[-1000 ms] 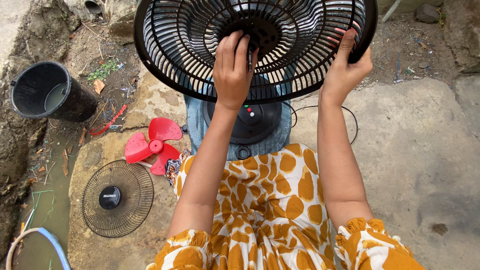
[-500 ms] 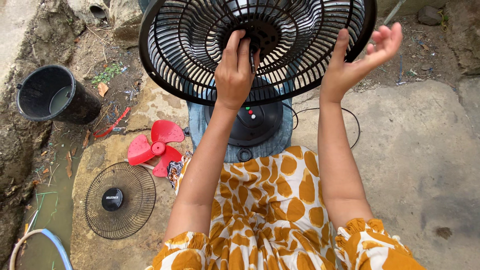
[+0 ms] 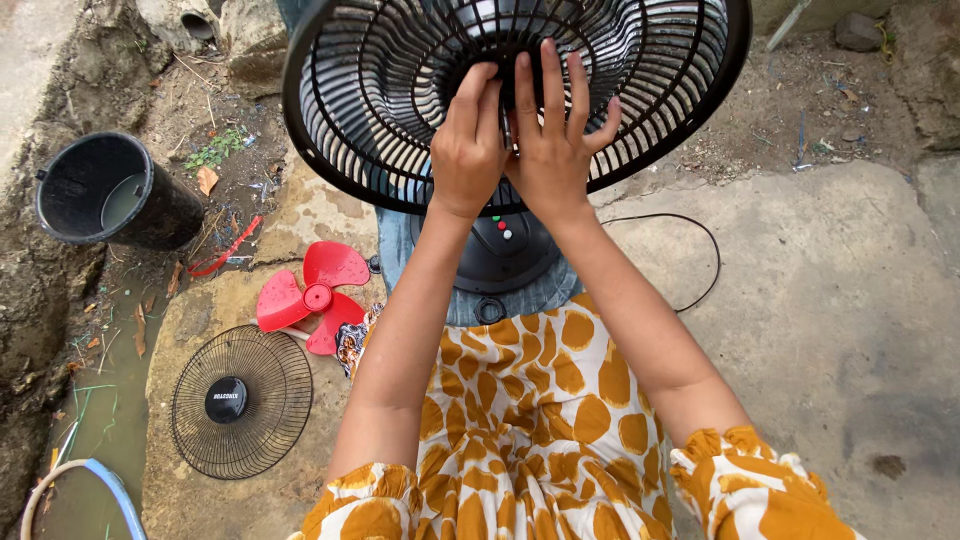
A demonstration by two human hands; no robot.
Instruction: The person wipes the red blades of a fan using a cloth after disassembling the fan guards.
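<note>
While both hands meet at the hub of the black rear fan guard [image 3: 400, 130], the left hand [image 3: 468, 150] is clenched on the centre piece and the right hand [image 3: 553, 150] lies beside it, touching it, fingers spread flat on the grille. Guard sits tilted over the fan base [image 3: 500, 255], above the lap. Outdoors: cracked concrete slab [image 3: 830, 300], wet mud at left. Red fan blade [image 3: 310, 297] and front grille [image 3: 240, 400] lie on the slab at left, black bucket [image 3: 115, 195] further left, cable [image 3: 690, 250] at right.
</note>
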